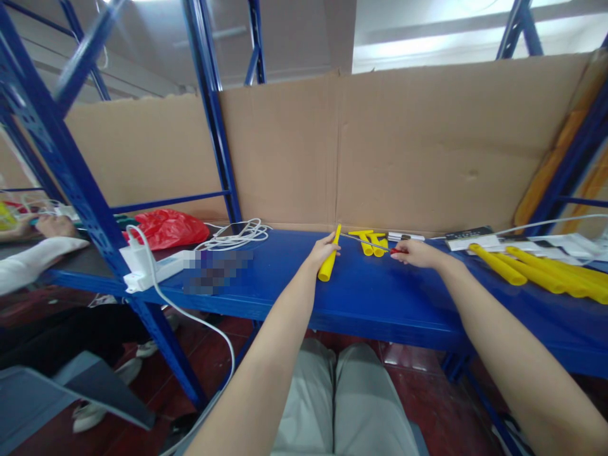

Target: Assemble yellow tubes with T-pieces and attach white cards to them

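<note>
My left hand [321, 252] is closed round a yellow plastic tube [327, 268], which stands tilted above the blue shelf top [285, 278]. In my right hand [417, 254] is a screwdriver [361, 240] with a red handle. Its long thin metal shaft points left, and the tip is at or very near the upper part of the tube; whether it touches I cannot tell. Just behind the shaft lie a few short yellow T-shaped pieces [368, 248].
Several more yellow tubes [541, 271] lie at the right beside papers [475, 240]. On the left are a red plastic bag [168, 229], a coiled white cable [242, 235] and a power strip [166, 267]. A cardboard wall [403, 152] stands behind. A co-worker's sleeve [40, 263] shows far left.
</note>
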`<state>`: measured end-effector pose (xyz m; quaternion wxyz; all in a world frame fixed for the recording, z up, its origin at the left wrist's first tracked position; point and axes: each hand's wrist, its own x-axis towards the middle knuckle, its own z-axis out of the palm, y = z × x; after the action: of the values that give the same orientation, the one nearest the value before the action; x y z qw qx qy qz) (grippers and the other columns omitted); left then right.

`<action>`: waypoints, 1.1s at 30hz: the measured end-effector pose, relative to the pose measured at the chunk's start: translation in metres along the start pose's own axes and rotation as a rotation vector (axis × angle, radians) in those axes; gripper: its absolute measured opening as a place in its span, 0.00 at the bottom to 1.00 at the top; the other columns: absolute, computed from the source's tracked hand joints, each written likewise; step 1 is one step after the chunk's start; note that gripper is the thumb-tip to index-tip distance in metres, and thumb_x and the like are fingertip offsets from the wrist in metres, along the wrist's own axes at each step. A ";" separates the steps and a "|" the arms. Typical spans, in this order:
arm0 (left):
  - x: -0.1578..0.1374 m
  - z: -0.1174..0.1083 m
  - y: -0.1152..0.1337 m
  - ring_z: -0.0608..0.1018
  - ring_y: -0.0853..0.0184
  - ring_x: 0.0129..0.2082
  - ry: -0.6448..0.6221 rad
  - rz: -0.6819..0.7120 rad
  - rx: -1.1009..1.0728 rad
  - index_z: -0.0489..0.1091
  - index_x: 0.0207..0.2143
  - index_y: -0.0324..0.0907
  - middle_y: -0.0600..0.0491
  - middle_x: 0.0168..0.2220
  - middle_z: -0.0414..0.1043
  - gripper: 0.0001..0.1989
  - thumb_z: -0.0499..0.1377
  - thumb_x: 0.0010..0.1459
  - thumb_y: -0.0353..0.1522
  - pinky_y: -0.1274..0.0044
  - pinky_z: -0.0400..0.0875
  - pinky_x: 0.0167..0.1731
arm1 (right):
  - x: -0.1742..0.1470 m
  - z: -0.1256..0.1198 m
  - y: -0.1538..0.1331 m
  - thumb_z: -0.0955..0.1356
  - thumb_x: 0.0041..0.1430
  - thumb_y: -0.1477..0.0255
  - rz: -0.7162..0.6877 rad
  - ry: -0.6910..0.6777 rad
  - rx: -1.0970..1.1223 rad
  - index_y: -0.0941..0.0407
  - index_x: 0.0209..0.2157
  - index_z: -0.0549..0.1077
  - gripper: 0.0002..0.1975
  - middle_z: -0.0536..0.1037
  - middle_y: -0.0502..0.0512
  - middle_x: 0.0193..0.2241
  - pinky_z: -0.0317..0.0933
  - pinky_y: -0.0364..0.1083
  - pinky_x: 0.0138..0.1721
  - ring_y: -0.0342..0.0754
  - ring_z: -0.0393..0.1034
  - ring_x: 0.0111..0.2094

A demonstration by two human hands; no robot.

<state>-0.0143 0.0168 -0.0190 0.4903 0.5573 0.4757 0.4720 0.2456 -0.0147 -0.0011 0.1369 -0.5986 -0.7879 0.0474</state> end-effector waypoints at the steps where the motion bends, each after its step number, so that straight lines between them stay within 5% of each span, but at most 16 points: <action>1: -0.001 0.000 0.001 0.72 0.79 0.21 -0.004 -0.003 0.003 0.62 0.62 0.43 0.48 0.51 0.74 0.36 0.56 0.50 0.18 0.85 0.67 0.23 | -0.001 -0.001 0.000 0.63 0.56 0.64 0.004 0.001 -0.001 0.54 0.22 0.64 0.12 0.73 0.54 0.21 0.56 0.43 0.26 0.46 0.66 0.23; 14: 0.007 -0.004 -0.012 0.78 0.67 0.31 0.075 0.057 0.213 0.57 0.65 0.40 0.46 0.49 0.75 0.42 0.60 0.45 0.20 0.82 0.68 0.25 | -0.003 -0.005 0.009 0.64 0.55 0.57 0.021 -0.030 0.008 0.55 0.22 0.68 0.17 0.75 0.56 0.22 0.58 0.44 0.26 0.47 0.68 0.24; 20: 0.002 0.001 -0.009 0.78 0.68 0.30 0.106 0.001 0.170 0.52 0.66 0.37 0.44 0.45 0.77 0.42 0.60 0.48 0.19 0.82 0.67 0.24 | -0.004 -0.005 0.006 0.66 0.55 0.63 0.058 -0.041 -0.022 0.55 0.22 0.67 0.13 0.76 0.55 0.22 0.58 0.43 0.27 0.47 0.69 0.24; 29: 0.000 0.004 -0.006 0.73 0.58 0.53 0.172 0.059 0.262 0.59 0.63 0.35 0.40 0.63 0.59 0.40 0.62 0.45 0.20 0.81 0.71 0.40 | 0.000 -0.001 0.014 0.67 0.52 0.57 0.031 -0.086 -0.020 0.56 0.22 0.71 0.17 0.76 0.55 0.23 0.59 0.44 0.28 0.47 0.69 0.25; 33: 0.010 0.003 -0.014 0.75 0.57 0.51 0.142 0.083 0.277 0.60 0.63 0.36 0.40 0.60 0.63 0.42 0.63 0.43 0.21 0.79 0.71 0.40 | 0.000 -0.001 0.021 0.67 0.51 0.56 0.042 -0.119 -0.027 0.55 0.22 0.72 0.17 0.76 0.56 0.23 0.60 0.44 0.27 0.48 0.70 0.26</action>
<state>-0.0113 0.0278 -0.0322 0.3539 0.6039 0.5463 0.4600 0.2650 -0.0089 -0.0055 0.0807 -0.6130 -0.7823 0.0750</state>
